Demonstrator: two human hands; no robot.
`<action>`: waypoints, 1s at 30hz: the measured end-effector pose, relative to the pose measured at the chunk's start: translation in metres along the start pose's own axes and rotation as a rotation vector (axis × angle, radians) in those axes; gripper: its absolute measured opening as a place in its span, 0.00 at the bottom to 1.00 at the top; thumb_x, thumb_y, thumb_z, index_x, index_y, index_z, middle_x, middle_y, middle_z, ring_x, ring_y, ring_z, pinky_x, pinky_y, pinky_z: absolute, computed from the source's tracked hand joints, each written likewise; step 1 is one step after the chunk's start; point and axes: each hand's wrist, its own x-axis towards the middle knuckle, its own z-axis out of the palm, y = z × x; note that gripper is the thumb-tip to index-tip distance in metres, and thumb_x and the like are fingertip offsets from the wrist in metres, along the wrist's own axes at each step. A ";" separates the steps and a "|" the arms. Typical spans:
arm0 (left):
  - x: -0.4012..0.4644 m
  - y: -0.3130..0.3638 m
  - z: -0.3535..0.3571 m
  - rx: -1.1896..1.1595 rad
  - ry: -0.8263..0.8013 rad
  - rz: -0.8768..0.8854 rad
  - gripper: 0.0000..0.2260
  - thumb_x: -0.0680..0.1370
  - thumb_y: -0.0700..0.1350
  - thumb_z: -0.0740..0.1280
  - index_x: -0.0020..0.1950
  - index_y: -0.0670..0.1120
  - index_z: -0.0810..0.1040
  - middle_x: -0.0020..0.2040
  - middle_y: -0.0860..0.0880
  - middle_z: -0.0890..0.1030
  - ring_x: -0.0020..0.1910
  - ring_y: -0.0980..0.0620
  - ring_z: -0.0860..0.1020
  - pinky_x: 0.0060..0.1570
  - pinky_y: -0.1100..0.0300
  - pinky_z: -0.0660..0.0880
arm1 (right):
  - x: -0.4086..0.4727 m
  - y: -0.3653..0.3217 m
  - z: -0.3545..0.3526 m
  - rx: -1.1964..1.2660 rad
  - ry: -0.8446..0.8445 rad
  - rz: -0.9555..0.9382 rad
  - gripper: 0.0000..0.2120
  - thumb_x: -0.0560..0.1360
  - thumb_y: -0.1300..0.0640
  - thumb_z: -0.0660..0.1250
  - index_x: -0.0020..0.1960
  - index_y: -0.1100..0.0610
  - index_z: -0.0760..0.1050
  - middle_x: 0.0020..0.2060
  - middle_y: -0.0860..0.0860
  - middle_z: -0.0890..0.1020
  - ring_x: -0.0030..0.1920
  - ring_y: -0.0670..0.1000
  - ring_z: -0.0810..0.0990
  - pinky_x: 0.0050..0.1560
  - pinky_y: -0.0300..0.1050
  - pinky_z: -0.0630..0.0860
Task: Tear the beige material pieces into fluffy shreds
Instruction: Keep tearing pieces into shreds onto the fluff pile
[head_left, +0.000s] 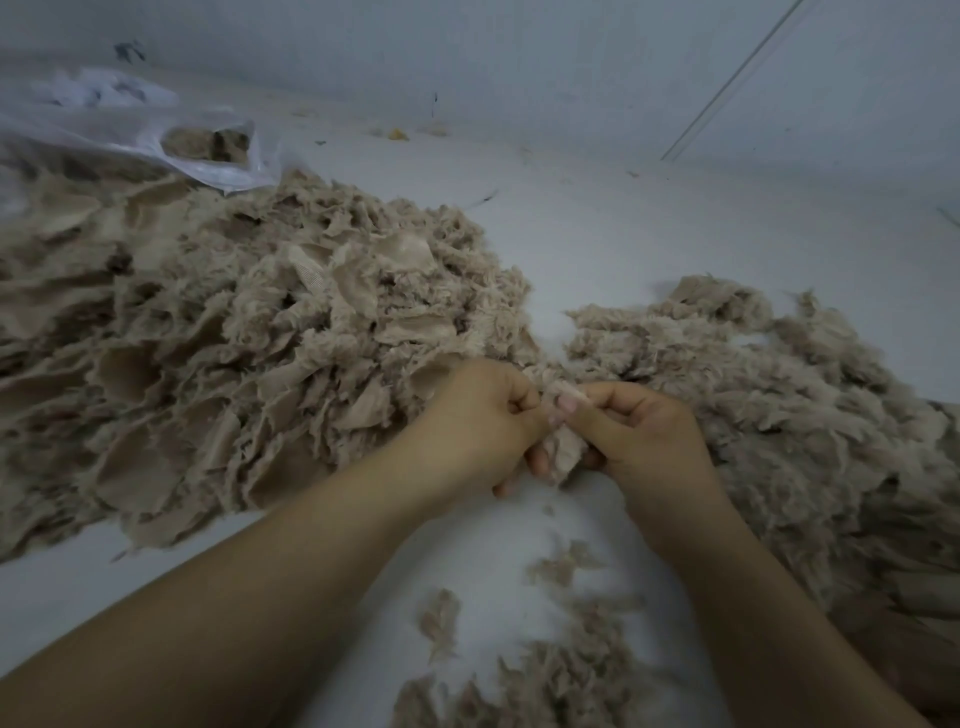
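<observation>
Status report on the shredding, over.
Left hand and right hand both pinch one beige piece. Untorn pile left, fluffy shreds right. Nothing in the way.

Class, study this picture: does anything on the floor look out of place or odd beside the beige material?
Yes. A small yellow scrap lies alone near the far wall, unlike the beige heaps. The clear plastic bag at far left lies open, with beige pieces inside. Otherwise nothing stands out.
</observation>
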 end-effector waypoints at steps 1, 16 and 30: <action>0.000 0.001 -0.001 -0.053 0.018 -0.019 0.15 0.81 0.40 0.65 0.34 0.38 0.77 0.27 0.42 0.80 0.16 0.52 0.68 0.19 0.69 0.62 | 0.001 0.001 -0.001 0.008 0.006 0.025 0.06 0.75 0.63 0.72 0.49 0.67 0.80 0.37 0.65 0.84 0.36 0.59 0.82 0.40 0.53 0.81; 0.009 -0.006 -0.012 0.243 0.289 0.173 0.12 0.73 0.35 0.69 0.35 0.49 0.71 0.24 0.55 0.72 0.23 0.58 0.71 0.25 0.63 0.67 | 0.006 0.006 -0.002 -0.017 0.103 0.082 0.11 0.77 0.72 0.65 0.47 0.59 0.81 0.36 0.52 0.86 0.35 0.47 0.84 0.37 0.36 0.79; -0.013 0.008 -0.008 1.339 0.272 0.390 0.07 0.63 0.41 0.74 0.37 0.47 0.78 0.37 0.48 0.73 0.26 0.46 0.76 0.25 0.66 0.51 | 0.008 0.006 0.000 0.062 0.212 0.142 0.13 0.79 0.69 0.64 0.62 0.61 0.77 0.57 0.54 0.82 0.36 0.49 0.86 0.36 0.37 0.79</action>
